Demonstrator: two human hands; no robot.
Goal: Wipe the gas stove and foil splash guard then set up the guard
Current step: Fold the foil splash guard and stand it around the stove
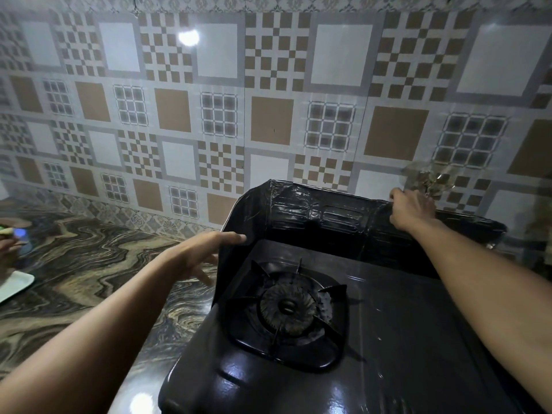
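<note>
The guard [328, 216] stands upright around the back and left side of the stove [373, 339], right against the tiled wall [268, 85]. The left hand [197, 258] has its fingers spread open, thumb touching the outside top edge of the guard's left panel, not gripping anything. The right hand [413, 209] is curled over the top rim of the back panel, pinching it. The burner [288, 309] sits bare in the middle, on the marbled counter [89, 264].

The black stove [373, 339] sits on the tabletop, one burner [288, 309] showing. The dark, shiny guard [322, 216] stands upright around its back and left side.
</note>
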